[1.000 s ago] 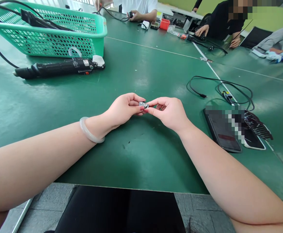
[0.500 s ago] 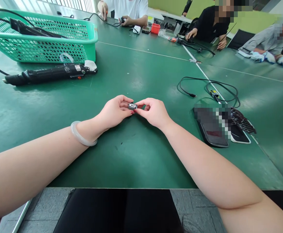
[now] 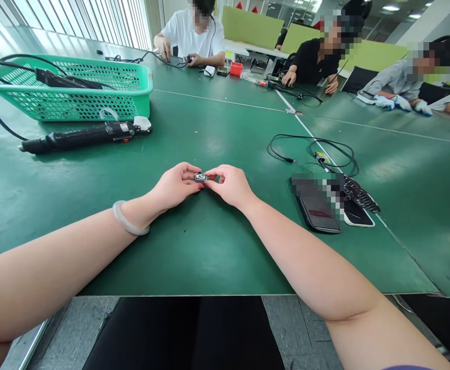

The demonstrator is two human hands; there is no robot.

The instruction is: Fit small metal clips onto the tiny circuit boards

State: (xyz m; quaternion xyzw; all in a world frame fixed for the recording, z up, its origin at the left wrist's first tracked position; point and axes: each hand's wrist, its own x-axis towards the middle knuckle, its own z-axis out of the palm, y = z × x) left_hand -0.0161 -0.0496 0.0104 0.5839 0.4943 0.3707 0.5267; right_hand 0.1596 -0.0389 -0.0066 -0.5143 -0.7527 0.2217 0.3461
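Between my fingertips, just above the green table (image 3: 209, 257), is a small black-and-silver part (image 3: 201, 177) that looks like an electronic component; its exact kind is too small to make out. My left hand (image 3: 174, 186) pinches it from the left, and my right hand (image 3: 230, 186) pinches it from the right. Both hands are closed on it, and the fingers cover its ends. A pale bangle (image 3: 127, 218) circles my left wrist.
A green basket (image 3: 94, 95) with a black tool and cables stands at the back left. Before it lies a black electric screwdriver (image 3: 82, 136). To the right are phones (image 3: 317, 205) and a coiled cable (image 3: 286, 149). Several people sit across the table.
The camera view has tilted up, so the far side of the room shows more. Both hands keep hold of the small part in nearly the same pose.
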